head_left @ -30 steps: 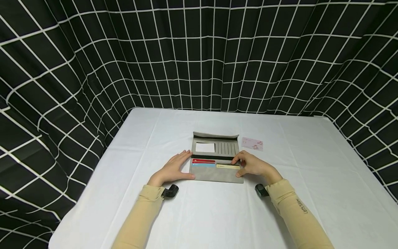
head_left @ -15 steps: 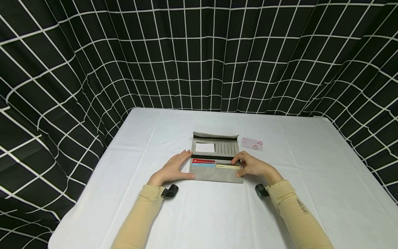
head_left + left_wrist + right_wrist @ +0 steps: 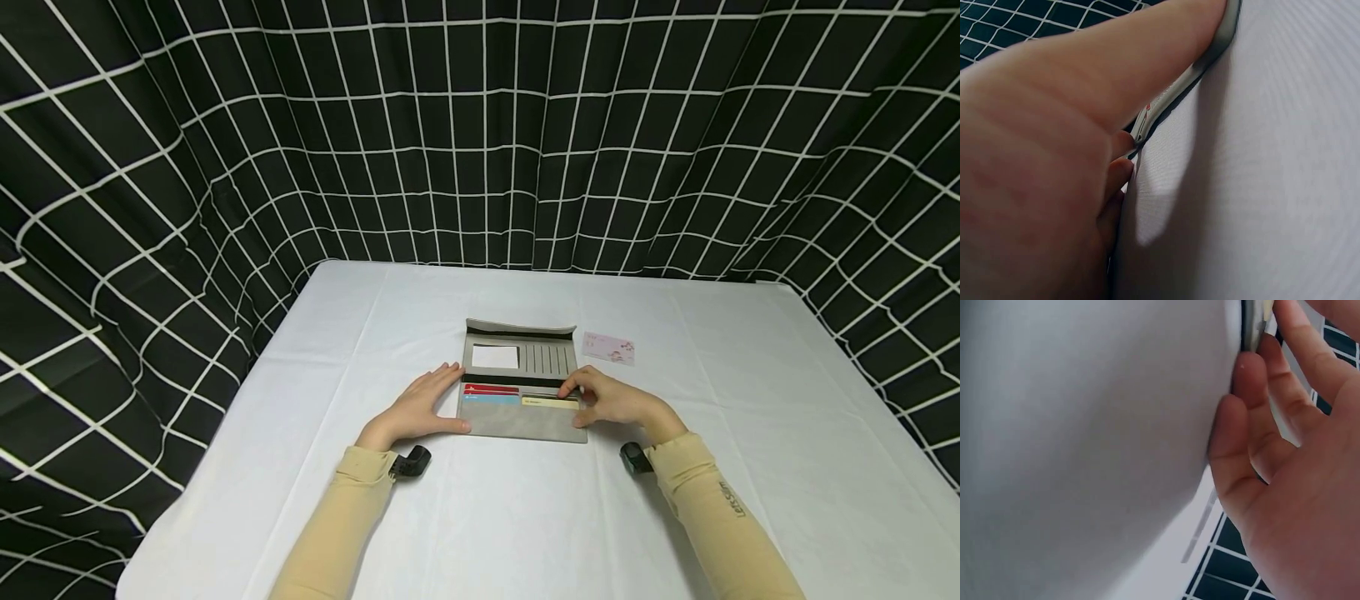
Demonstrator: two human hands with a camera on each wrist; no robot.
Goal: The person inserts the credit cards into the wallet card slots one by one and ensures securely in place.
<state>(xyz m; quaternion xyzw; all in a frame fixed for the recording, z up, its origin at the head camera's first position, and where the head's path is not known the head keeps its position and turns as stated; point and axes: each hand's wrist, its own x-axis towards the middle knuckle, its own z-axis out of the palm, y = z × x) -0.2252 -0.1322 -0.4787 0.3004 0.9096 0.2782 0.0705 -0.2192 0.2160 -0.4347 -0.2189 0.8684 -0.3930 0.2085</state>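
Observation:
A grey long wallet (image 3: 521,423) lies unfolded on the white table in the head view. Its lower half holds a red card (image 3: 491,389), a light blue card (image 3: 491,399) and a cream card (image 3: 550,402) in slots. A white card or paper (image 3: 495,357) shows in the upper half. My left hand (image 3: 420,408) rests with straight fingers along the wallet's left edge, its thumb at the lower left corner. My right hand (image 3: 611,400) holds the wallet's right side: the bent index fingertip touches the slot above the cream card, the thumb is at the right edge.
A pink card with a floral print (image 3: 609,348) lies on the white tablecloth (image 3: 517,533), right of the wallet's upper half. A black curtain with a white grid (image 3: 480,133) surrounds the table at the back and sides.
My right thumb has shifted slightly right toward the wallet's edge, and the right wrist has moved slightly right. The left hand, the wallet and the pink card have stayed in place.

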